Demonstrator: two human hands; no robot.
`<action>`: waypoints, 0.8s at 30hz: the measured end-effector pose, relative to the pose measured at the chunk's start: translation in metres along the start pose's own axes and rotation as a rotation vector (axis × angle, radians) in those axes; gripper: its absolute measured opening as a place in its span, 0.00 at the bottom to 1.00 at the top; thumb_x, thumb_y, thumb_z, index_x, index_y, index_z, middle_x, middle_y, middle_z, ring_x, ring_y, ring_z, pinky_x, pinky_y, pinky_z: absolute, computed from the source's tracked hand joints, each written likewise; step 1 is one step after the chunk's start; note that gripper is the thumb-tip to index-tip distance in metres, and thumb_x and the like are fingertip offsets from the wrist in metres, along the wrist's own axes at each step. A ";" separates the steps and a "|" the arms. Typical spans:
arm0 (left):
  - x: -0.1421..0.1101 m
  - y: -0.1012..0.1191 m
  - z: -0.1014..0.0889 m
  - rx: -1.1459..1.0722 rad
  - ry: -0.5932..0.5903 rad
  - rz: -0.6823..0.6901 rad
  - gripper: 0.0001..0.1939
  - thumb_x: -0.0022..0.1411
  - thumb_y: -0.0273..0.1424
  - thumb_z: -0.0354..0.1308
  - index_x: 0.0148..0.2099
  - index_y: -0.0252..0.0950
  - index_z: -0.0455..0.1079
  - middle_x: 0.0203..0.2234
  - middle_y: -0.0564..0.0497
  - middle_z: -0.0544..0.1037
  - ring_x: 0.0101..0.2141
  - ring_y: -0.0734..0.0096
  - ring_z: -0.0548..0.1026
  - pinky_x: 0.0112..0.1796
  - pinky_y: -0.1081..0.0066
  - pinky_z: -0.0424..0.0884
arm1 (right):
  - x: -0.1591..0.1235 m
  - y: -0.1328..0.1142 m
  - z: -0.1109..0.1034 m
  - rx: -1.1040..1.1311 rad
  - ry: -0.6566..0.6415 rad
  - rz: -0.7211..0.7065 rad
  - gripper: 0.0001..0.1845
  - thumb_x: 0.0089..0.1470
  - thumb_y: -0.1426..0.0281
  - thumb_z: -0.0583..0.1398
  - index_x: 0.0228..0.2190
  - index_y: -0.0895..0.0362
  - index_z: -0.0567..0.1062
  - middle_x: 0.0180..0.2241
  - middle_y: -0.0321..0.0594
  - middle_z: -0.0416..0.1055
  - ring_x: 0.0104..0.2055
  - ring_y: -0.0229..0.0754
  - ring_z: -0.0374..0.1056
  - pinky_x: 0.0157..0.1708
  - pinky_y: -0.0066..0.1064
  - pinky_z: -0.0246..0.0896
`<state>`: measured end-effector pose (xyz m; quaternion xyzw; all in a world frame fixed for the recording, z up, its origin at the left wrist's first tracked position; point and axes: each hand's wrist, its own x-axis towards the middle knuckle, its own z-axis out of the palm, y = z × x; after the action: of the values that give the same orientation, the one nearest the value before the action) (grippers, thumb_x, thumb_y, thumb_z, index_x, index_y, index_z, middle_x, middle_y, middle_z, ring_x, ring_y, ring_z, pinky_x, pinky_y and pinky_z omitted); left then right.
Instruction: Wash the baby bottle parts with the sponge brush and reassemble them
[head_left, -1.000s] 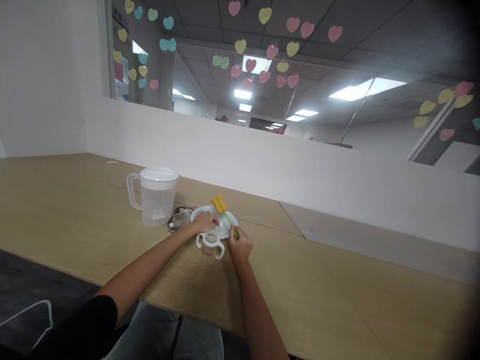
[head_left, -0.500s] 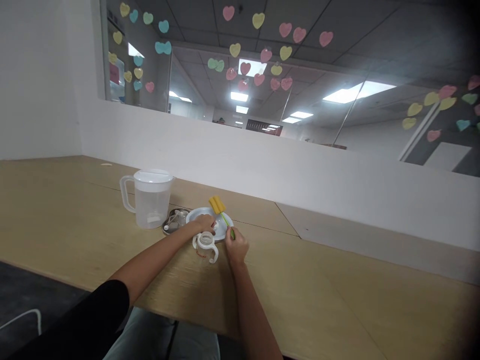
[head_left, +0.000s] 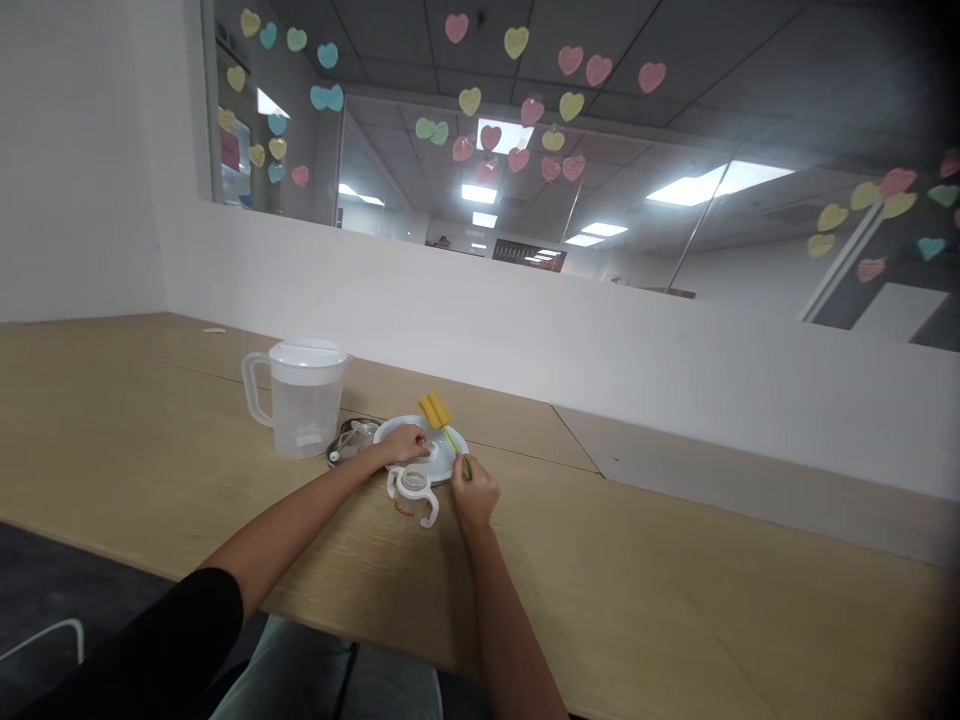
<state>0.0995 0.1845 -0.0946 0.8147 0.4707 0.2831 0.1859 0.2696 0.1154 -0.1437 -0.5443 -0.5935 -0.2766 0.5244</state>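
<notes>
My right hand point(head_left: 474, 492) is wrapped round the green handle of a bottle brush point(head_left: 435, 410), its yellow sponge head pointing up over the far side of a white bowl point(head_left: 457, 455). My left hand point(head_left: 406, 444) reaches over the bowl with its fingers curled together. Something small and whitish shows by those fingertips, too small to name. Just in front of the bowl, a clear baby bottle point(head_left: 409, 510) with two white handles stands upright, its top uncapped and red lettering on its side.
To the left stands a lidded translucent pitcher point(head_left: 306, 405). A dark round dish point(head_left: 335, 456) with clear and white parts lies between the pitcher and bowl. The wooden table point(head_left: 637, 590) meets a white wall point(head_left: 487, 340) at the back.
My left hand has shifted slightly back and up within the bowl, showing more of its fingers. My right hand keeps the brush almost still.
</notes>
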 end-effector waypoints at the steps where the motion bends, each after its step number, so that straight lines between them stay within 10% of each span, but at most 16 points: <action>1: 0.000 0.000 -0.002 -0.009 0.029 -0.002 0.08 0.47 0.33 0.61 0.32 0.36 0.75 0.25 0.53 0.76 0.28 0.70 0.72 0.31 0.75 0.64 | 0.000 0.000 0.000 0.001 0.002 -0.002 0.23 0.61 0.62 0.48 0.24 0.58 0.76 0.18 0.39 0.70 0.18 0.33 0.61 0.21 0.26 0.46; 24: -0.012 -0.002 -0.023 -0.356 0.474 -0.040 0.15 0.56 0.37 0.56 0.41 0.33 0.73 0.34 0.46 0.78 0.34 0.68 0.74 0.37 0.70 0.69 | 0.000 -0.002 0.001 -0.017 0.004 -0.064 0.23 0.61 0.62 0.48 0.26 0.58 0.77 0.16 0.38 0.70 0.17 0.33 0.61 0.20 0.26 0.44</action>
<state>0.0791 0.1759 -0.0813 0.6709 0.4601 0.5399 0.2162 0.2677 0.1160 -0.1441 -0.5290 -0.6070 -0.2994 0.5120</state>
